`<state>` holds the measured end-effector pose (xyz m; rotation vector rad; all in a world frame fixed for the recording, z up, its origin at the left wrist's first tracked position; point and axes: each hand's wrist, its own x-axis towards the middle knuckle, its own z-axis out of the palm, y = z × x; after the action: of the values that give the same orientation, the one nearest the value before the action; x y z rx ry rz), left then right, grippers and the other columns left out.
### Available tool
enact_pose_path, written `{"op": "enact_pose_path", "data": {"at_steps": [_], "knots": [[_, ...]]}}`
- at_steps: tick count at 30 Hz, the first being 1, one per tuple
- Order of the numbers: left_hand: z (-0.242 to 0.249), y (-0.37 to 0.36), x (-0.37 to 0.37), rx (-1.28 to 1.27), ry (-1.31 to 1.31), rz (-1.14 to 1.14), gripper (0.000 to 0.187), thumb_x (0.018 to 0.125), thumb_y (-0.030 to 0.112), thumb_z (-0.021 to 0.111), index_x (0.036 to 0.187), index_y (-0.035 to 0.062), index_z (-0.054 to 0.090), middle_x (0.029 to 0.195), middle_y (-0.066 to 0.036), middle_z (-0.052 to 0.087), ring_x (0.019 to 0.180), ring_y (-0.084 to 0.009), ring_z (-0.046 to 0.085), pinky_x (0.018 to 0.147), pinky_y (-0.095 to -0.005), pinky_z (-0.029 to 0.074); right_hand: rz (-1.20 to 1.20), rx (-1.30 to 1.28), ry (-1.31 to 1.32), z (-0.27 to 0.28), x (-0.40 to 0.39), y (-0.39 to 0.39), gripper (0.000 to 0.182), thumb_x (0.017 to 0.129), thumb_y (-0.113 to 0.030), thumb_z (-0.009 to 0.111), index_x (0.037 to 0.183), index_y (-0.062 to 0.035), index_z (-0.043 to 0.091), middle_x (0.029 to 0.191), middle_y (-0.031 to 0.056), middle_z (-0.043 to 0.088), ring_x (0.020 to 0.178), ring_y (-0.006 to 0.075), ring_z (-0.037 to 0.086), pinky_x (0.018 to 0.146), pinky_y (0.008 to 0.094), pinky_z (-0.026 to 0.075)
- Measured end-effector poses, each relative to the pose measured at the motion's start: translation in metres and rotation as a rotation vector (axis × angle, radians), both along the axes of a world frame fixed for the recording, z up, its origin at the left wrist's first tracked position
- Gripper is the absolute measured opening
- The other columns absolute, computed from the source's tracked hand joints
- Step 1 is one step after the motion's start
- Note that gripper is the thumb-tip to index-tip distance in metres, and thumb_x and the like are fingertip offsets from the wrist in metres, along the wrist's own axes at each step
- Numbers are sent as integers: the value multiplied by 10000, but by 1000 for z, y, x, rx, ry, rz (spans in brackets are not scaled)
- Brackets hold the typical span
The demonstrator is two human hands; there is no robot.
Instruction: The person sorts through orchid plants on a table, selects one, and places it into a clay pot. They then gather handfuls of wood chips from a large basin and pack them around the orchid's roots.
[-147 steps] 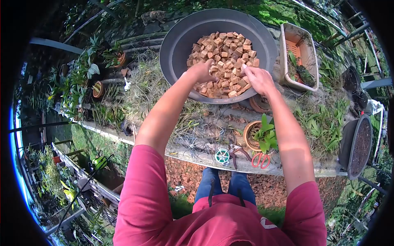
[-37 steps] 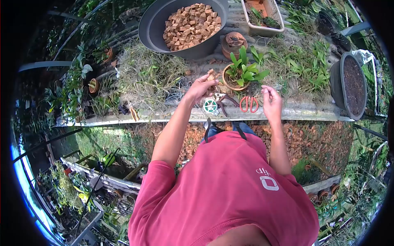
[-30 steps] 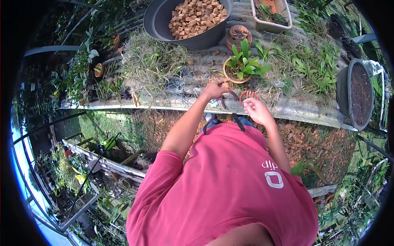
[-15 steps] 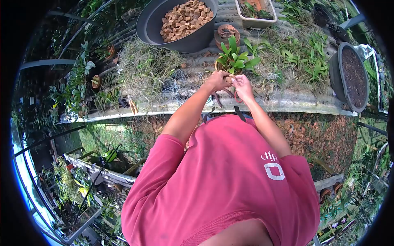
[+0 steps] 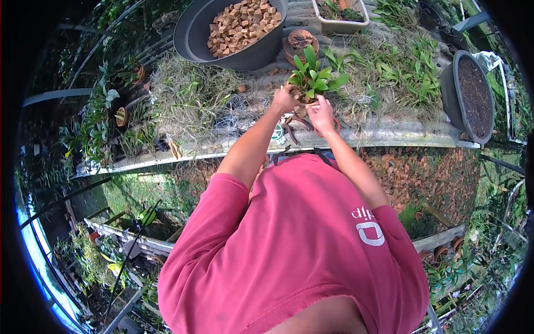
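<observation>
A leafy green plant stands at the table's front, in what looks like a small clay pot mostly hidden by leaves and hands. My left hand is closed round the pot's left side, its fingertips partly out of sight. At the front of the plant's base, my right hand has its fingers pinched together; whatever lies between them cannot be made out. Just below the hands are dark curved handles, a reddish ring and a green-and-white round label.
A large black tub holds brown wood-like chunks. Behind the plant is a clay pot, with a pale planter beyond. Dry moss lies left, loose plants right, near a soil-filled pot.
My hands have moved apart from a shared pinch in front of the plant. The left is now at the pot's side, the right at the plant's base. The whole view has shifted slightly.
</observation>
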<state>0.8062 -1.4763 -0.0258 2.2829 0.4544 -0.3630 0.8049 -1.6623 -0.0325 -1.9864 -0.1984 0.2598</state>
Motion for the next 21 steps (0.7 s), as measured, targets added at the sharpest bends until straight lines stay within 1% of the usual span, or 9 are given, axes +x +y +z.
{"op": "enact_pose_path", "data": {"at_steps": [1, 4, 5, 9, 12, 13, 17, 20, 21], "knots": [[-6, 2, 1, -149, 30, 115, 746, 661, 219, 932, 1343, 125, 646, 1085, -101, 760, 870, -276, 710, 854, -357, 588, -2, 14, 27, -3, -1, 3, 491, 868, -39, 767, 1307, 30, 560, 1189, 165, 579, 889, 222, 737, 773, 352, 614], [-23, 8, 3, -632, 111, 443, 706, 722, 88, 883, 1371, 131, 610, 982, -104, 742, 661, -196, 678, 629, -312, 593, 133, -149, -14, 5, 1, 4, 511, 854, -37, 772, 1325, -10, 575, 1173, 160, 591, 878, 242, 732, 783, 358, 607], [-5, 6, 1, -756, 117, 483, 701, 767, -33, 806, 1403, 114, 552, 879, -87, 700, 595, -132, 626, 529, -282, 551, 113, -211, -8, 14, -1, 6, 439, 847, -42, 773, 1265, -27, 641, 1151, 162, 608, 881, 249, 727, 794, 359, 598], [12, 11, -3, -758, 164, 356, 712, 792, -25, 798, 1425, 57, 483, 877, -80, 674, 607, -130, 610, 525, -285, 543, 105, -262, -79, -14, 6, 5, 237, 857, -58, 761, 1087, -10, 727, 1097, 161, 646, 848, 235, 735, 778, 351, 588], [23, 10, 3, -781, 145, 322, 716, 802, 3, 813, 1431, 68, 475, 946, -78, 676, 675, -131, 636, 547, -272, 561, 88, -208, -17, -12, 9, -1, 254, 881, -84, 743, 1125, -15, 723, 1044, 147, 664, 824, 237, 741, 766, 336, 584], [26, 9, 4, -732, 151, 333, 722, 804, 17, 826, 1432, 77, 475, 987, -76, 679, 737, -134, 658, 576, -263, 584, 0, -149, 74, -7, 7, -1, 203, 886, -113, 740, 1060, -10, 724, 1031, 148, 689, 853, 264, 740, 807, 350, 580], [19, 2, 5, -861, 52, 355, 780, 786, 45, 870, 1457, 90, 475, 1007, -74, 695, 762, -141, 682, 580, -272, 598, -12, -81, 99, -24, 14, -16, 194, 923, -125, 718, 1078, -10, 717, 993, 130, 733, 873, 194, 744, 777, 312, 577], [18, -5, -1, -753, -9, 310, 790, 773, 66, 889, 1457, 86, 496, 1007, -67, 703, 783, -144, 692, 575, -281, 604, -8, 10, 235, -22, 15, -20, 198, 946, -125, 697, 1102, -5, 713, 997, 112, 751, 869, 163, 732, 783, 298, 569], [6, -2, -1, -700, -24, 238, 765, 750, 94, 912, 1424, 93, 550, 1105, -106, 661, 836, -174, 708, 552, -286, 605, 8, 4, 233, -23, 16, -21, 210, 959, -128, 685, 1124, 0, 706, 1000, 101, 762, 871, 141, 720, 788, 289, 562]]}}
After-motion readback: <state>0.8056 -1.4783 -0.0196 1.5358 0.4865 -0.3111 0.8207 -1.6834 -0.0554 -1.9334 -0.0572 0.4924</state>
